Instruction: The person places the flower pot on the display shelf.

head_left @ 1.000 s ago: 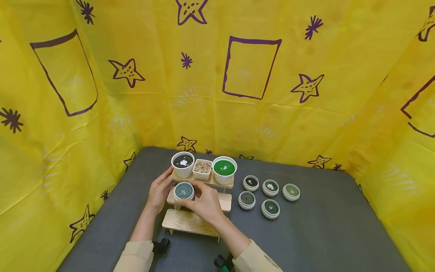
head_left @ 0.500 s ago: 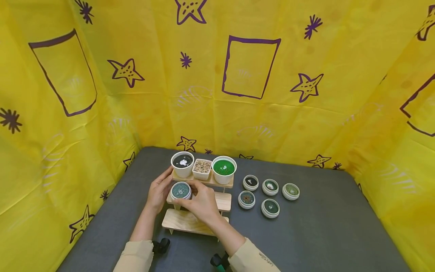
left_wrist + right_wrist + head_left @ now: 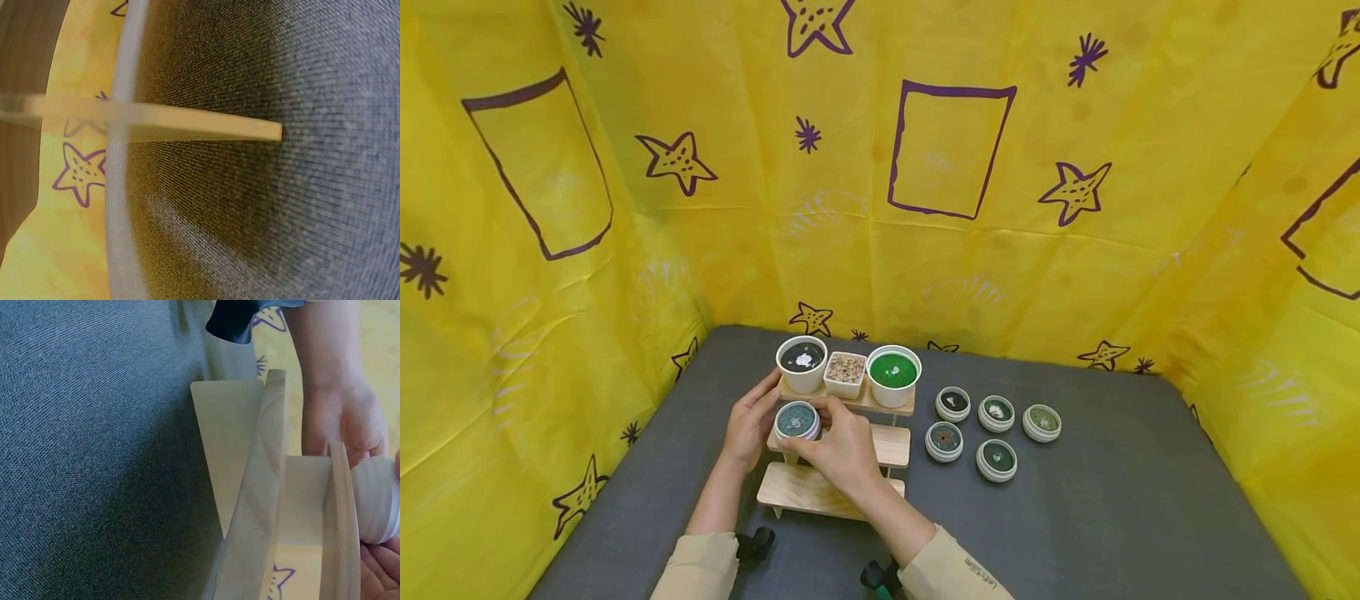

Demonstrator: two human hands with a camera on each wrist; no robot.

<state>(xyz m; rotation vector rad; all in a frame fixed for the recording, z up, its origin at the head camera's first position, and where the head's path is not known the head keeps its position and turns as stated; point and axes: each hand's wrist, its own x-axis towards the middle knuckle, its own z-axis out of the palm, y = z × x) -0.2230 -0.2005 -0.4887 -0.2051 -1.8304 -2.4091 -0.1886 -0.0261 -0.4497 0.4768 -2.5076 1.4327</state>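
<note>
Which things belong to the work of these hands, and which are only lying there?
Likely in the job:
teal-topped jar, pinched by the right hand
wooden stand, left hand at its side
dark tub, square cup and green tub, standing on it

Likely just there:
five small jars, untouched on the grey table (similar shape, so perhaps included)
yellow cloth, only backdrop
</note>
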